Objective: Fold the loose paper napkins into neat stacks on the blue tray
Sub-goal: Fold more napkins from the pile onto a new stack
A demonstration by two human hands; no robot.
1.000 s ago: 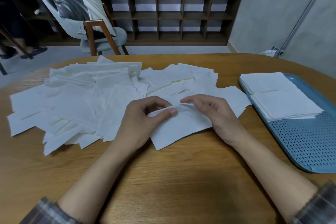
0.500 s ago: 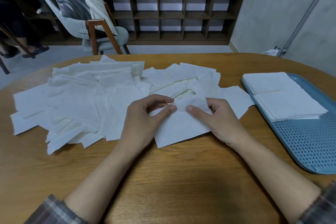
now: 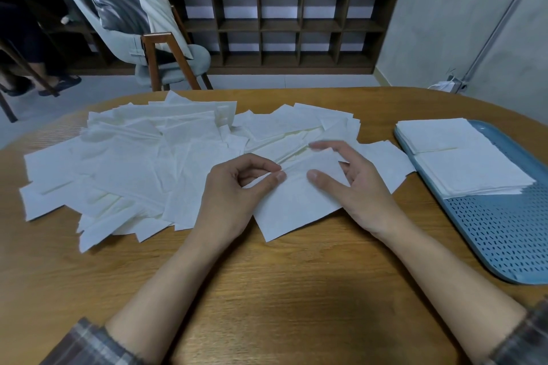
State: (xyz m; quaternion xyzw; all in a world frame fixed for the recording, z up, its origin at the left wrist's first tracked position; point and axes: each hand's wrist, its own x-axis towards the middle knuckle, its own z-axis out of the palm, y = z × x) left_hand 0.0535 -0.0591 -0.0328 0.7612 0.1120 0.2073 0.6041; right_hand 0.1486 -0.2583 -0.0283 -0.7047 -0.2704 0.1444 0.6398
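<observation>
Pinching the creased white napkin (image 3: 296, 206) is the left hand (image 3: 234, 191); right hand (image 3: 360, 187) lies spread, thumb touching it.

Dim rm, soft shadows; right hand (image 3: 364, 192) fingers (image 3: 329, 147) blurry; edges warped.

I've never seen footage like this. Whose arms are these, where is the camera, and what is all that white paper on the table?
There is no machine here: these are a person's two bare hands, filmed by one wide-angle camera worn on the head, looking forward and down. The left hand pinches the edge of one napkin between thumb and forefinger. The right hand is open, its thumb resting on the same napkin. To the left, a loose pile of unfolded napkins spreads over the wooden table. At the right lies a blue tray carrying two stacks of folded napkins. Behind stand a chair and shelves.
</observation>
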